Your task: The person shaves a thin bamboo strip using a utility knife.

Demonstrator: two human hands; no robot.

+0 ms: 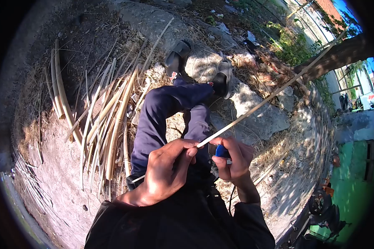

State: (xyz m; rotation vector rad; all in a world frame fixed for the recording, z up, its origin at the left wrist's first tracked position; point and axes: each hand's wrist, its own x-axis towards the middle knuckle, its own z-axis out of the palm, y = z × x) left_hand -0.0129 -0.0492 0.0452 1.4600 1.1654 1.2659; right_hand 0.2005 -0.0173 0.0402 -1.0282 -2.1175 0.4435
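Note:
A long, thin bamboo strip (253,108) runs diagonally from my lap up to the far right. My left hand (164,172) pinches it between thumb and fingers near its lower part, and a short end (138,179) sticks out behind that hand. My right hand (235,159) is closed around a small blue object (221,152), just beside the strip. Most of the blue object is hidden by the fingers, so its kind cannot be made out. Whether the right index fingertip touches the strip is unclear.
A heap of split bamboo strips (108,120) lies on the ground to the left of my legs (153,120). Ahead are rocks (262,118) and dry grass. A tree trunk (336,58) leans in at upper right. A motorcycle (324,211) stands by a green wall (349,166).

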